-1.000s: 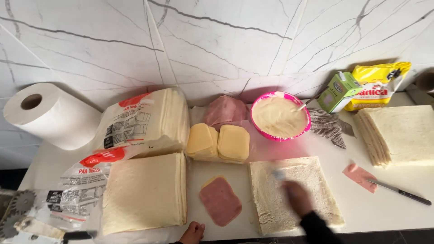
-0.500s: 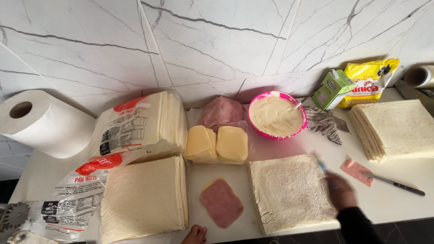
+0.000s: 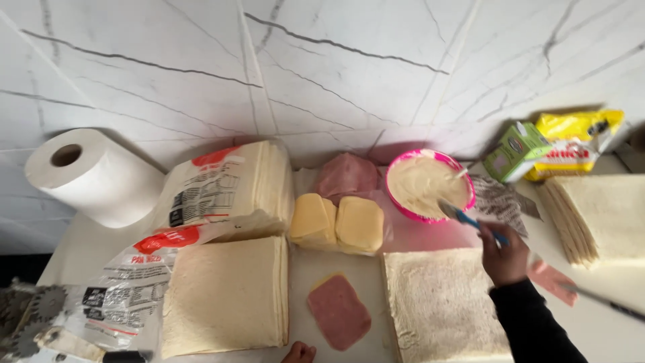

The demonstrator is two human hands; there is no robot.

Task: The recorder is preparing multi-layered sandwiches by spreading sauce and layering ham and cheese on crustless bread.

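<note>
My right hand [image 3: 505, 255], in a black sleeve, grips a blue-handled spreading knife [image 3: 470, 219]. The blade tip reaches over the rim of a pink bowl [image 3: 403, 207] full of pale creamy spread. Just left of and below the hand lies a flat crustless bread sheet [image 3: 443, 306]. Only the fingertips of my left hand [image 3: 299, 352] show at the bottom edge, beside a slice of pink ham [image 3: 338, 311] lying on a slice of cheese. Two stacks of yellow cheese slices [image 3: 338, 222] and a pile of ham [image 3: 347, 176] sit behind.
Stacks of flat bread [image 3: 227, 296] lie at left with an opened plastic bag [image 3: 121, 289], and another bagged stack [image 3: 228, 185] sits behind. A paper towel roll [image 3: 91, 176] stands far left. More bread [image 3: 594, 215], a green carton [image 3: 514, 150], a yellow packet [image 3: 579, 138] and a knife [image 3: 608, 304] are at right.
My right hand lifted off the bread sheet and moved up and right, bringing the knife to the pink bowl. The camera view shifted slightly.
</note>
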